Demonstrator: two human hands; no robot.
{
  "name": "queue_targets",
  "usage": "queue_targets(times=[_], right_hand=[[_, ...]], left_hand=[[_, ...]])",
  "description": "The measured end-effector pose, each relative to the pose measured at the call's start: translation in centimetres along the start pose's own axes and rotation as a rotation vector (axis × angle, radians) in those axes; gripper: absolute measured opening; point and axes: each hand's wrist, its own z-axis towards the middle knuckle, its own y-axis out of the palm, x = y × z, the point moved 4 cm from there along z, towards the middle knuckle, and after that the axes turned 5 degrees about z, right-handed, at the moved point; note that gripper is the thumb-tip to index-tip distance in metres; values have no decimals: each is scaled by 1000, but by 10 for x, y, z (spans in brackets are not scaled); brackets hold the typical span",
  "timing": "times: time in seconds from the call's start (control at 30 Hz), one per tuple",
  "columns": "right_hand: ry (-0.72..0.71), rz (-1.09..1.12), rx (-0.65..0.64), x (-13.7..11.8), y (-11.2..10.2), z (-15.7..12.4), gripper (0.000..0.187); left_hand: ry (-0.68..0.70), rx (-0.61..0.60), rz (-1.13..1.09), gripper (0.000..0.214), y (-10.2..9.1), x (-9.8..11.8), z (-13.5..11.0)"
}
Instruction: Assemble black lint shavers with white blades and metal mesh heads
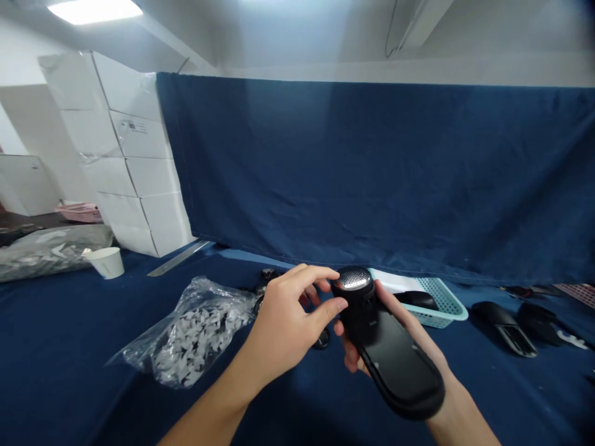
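Note:
My right hand (409, 328) is wrapped round the back of a black handheld device (390, 353) with a round silver mesh head (352, 279), held above the blue table. My left hand (288, 322) is at the head of the device, with thumb and forefinger pinched on the black rim just below the mesh. Small black parts (267, 275) lie on the cloth behind my left hand, partly hidden by it.
A clear plastic bag of small white pieces (195, 328) lies left of my hands. A teal basket (441, 300) stands behind the device, with more black devices (504, 319) to its right. A paper cup (108, 261), another bag and stacked white boxes (130, 161) are far left.

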Motion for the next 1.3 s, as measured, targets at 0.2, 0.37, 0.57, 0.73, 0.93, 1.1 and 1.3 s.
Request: queue_targets(times=[0.2,0.37,0.57,0.73,0.93,1.1,1.3], right_hand=[[-24,45,-46,-4,-4,1,56],[-73,128,-32,-11,-5,-3,54],[-55,169,68,-11,-3,-11,56],[-14,202,91,-12,2,-17,55],[-38,206,91,-15,3,-20,56],[-115,221,28,-20,8,-25,53],[-215,129,172,-25,11,-38,57]], left_hand=[[59,41,8,19,-8,4,-2],[152,48,17,14,-11,20,-12],[314,-145,41,13,7,42,-29],[503,-193,171,24,13,53,-38],[483,-239,301,42,18,45,-33],[458,-254,333,44,25,37,-25],[388,-225,284,55,30,50,-30]])
